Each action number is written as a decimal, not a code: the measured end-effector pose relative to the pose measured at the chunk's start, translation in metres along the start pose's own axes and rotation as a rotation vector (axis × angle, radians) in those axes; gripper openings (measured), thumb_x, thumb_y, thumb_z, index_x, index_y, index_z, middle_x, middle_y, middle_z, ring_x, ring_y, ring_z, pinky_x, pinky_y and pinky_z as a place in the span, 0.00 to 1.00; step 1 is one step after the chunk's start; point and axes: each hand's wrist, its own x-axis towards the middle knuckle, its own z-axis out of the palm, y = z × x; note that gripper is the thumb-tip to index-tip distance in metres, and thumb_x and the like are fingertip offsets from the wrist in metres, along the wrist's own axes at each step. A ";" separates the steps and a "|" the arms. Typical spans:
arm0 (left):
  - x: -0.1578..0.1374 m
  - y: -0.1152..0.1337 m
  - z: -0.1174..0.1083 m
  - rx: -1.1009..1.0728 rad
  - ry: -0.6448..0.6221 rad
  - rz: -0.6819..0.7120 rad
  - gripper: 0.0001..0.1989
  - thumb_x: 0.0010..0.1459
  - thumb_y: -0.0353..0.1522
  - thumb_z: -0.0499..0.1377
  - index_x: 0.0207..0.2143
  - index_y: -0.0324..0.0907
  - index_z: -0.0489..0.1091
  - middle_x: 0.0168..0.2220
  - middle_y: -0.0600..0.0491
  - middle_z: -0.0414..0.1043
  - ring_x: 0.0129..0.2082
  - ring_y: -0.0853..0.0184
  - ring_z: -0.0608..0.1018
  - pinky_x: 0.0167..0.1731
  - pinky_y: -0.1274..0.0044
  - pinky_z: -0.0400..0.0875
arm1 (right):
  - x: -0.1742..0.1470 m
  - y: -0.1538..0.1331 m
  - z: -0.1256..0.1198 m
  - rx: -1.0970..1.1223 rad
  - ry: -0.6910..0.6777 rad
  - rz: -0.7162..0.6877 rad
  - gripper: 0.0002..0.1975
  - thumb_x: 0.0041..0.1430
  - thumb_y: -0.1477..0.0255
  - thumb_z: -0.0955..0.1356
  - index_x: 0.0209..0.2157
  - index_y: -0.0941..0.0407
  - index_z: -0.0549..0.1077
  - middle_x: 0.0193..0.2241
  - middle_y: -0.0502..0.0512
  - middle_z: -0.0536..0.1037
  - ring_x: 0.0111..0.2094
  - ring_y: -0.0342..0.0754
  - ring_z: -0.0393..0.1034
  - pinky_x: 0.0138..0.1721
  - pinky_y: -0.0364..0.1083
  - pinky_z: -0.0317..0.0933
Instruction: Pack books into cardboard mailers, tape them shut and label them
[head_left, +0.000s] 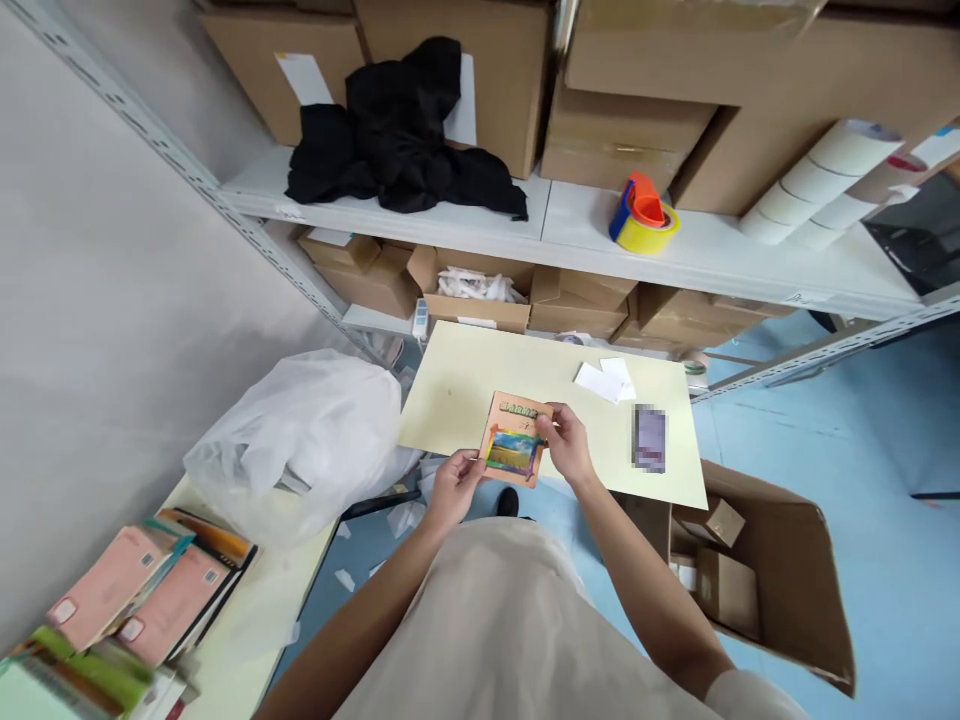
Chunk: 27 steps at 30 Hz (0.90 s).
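Booklet point(512, 452) held at frame centre

From the left, our left hand point(455, 488) pinches its lower-left edge; the booklet's long axis runs nearly upright, top leaning right; our right hand point(568, 445) grips its upper-right edge, beside the table point(457, 375).

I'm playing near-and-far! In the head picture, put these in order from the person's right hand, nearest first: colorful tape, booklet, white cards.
1. Booklet: held in the right hand.
2. White cards: on the table, ahead and right.
3. Colorful tape: up on the shelf.
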 end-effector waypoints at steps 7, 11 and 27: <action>0.026 0.004 0.010 -0.080 0.000 -0.072 0.24 0.44 0.47 0.64 0.39 0.40 0.69 0.36 0.50 0.75 0.33 0.67 0.78 0.36 0.72 0.75 | 0.029 0.000 -0.023 0.120 0.074 0.116 0.21 0.49 0.54 0.68 0.36 0.57 0.73 0.30 0.52 0.74 0.29 0.44 0.70 0.27 0.45 0.70; 0.045 0.012 0.009 -0.104 -0.022 -0.094 0.25 0.42 0.46 0.66 0.39 0.40 0.69 0.35 0.52 0.74 0.30 0.70 0.77 0.37 0.72 0.75 | 0.040 0.005 -0.025 0.146 0.129 0.114 0.21 0.49 0.55 0.69 0.37 0.57 0.72 0.29 0.51 0.74 0.28 0.43 0.69 0.27 0.44 0.68; 0.097 0.047 -0.001 -0.378 -0.465 -0.428 0.14 0.42 0.36 0.69 0.33 0.44 0.74 0.33 0.54 0.76 0.32 0.66 0.77 0.35 0.74 0.70 | 0.083 -0.025 0.003 0.374 -0.206 0.098 0.34 0.41 0.58 0.75 0.52 0.44 0.67 0.55 0.55 0.67 0.53 0.55 0.65 0.50 0.55 0.60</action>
